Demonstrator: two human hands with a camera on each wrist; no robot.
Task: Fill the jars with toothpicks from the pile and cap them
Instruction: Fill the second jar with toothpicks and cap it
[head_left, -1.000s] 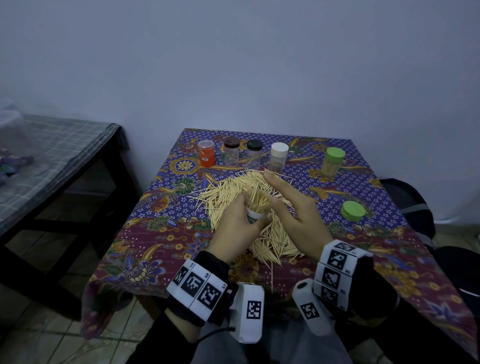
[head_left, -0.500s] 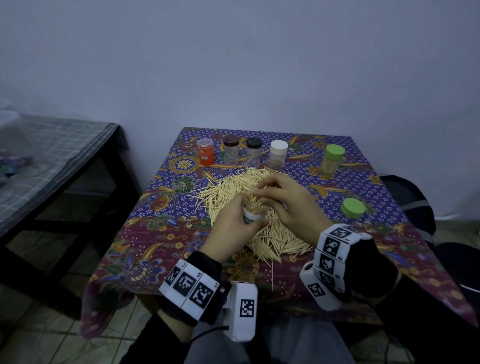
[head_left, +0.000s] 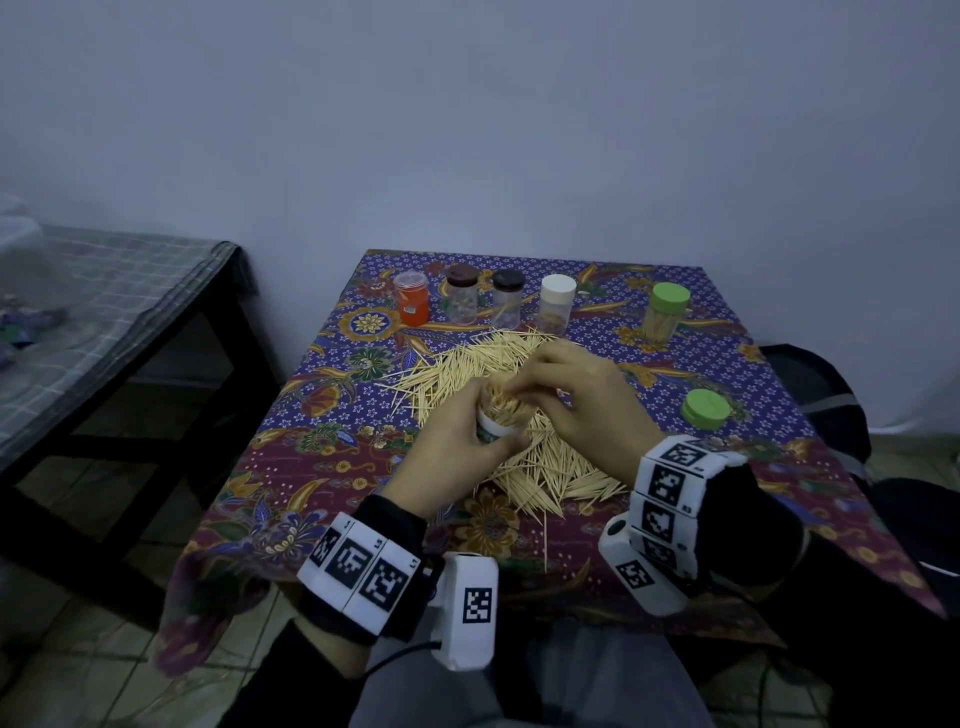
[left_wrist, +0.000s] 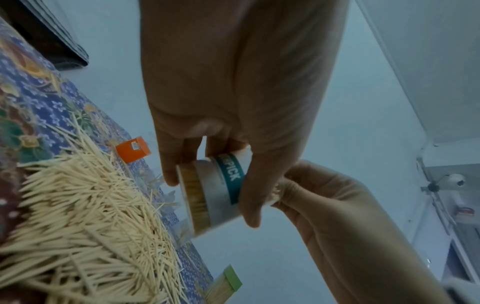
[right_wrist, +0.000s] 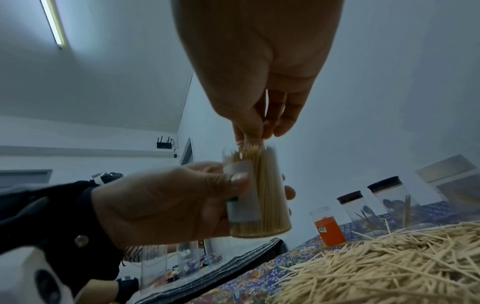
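Note:
My left hand (head_left: 457, 447) grips a clear jar (head_left: 500, 420) with a white and teal label, held above the toothpick pile (head_left: 467, 369). The jar (right_wrist: 255, 197) is packed with upright toothpicks and has no cap. My right hand (head_left: 576, 400) reaches over its mouth, and its fingertips (right_wrist: 255, 127) pinch a few toothpicks at the top of the bundle. In the left wrist view the jar (left_wrist: 215, 193) lies tilted in my left hand (left_wrist: 233, 102), with the right hand (left_wrist: 324, 201) at its open end. A loose green cap (head_left: 705, 408) lies to the right of the pile.
Along the far edge of the patterned tablecloth (head_left: 322, 467) stand an orange jar (head_left: 411, 299), two dark-capped jars (head_left: 461, 293), a white-capped jar (head_left: 557, 304) and a green-capped jar (head_left: 666, 310). A dark bench (head_left: 130, 312) stands to the left, a dark bag (head_left: 815, 395) to the right.
My right hand went from open fingers stretched over the pile to curled fingers pinching toothpicks at the jar's mouth. The left hand kept hold of the jar.

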